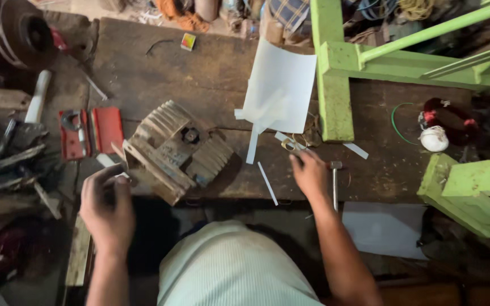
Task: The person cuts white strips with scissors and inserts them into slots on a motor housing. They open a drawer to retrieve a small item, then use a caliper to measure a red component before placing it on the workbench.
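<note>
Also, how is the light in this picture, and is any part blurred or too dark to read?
Head view: soft, even light on the wooden bench, and the white paper sheet is bright but not blown out. The left hand is slightly motion-blurred; the right hand is sharper. The lower corners and the space under the bench are too dark to read.

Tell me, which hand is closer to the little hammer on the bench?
Right. The right hand rests just left of the hammer, almost touching its head. The left hand is far across the bench, on the other side of the ribbed motor housing.
</note>
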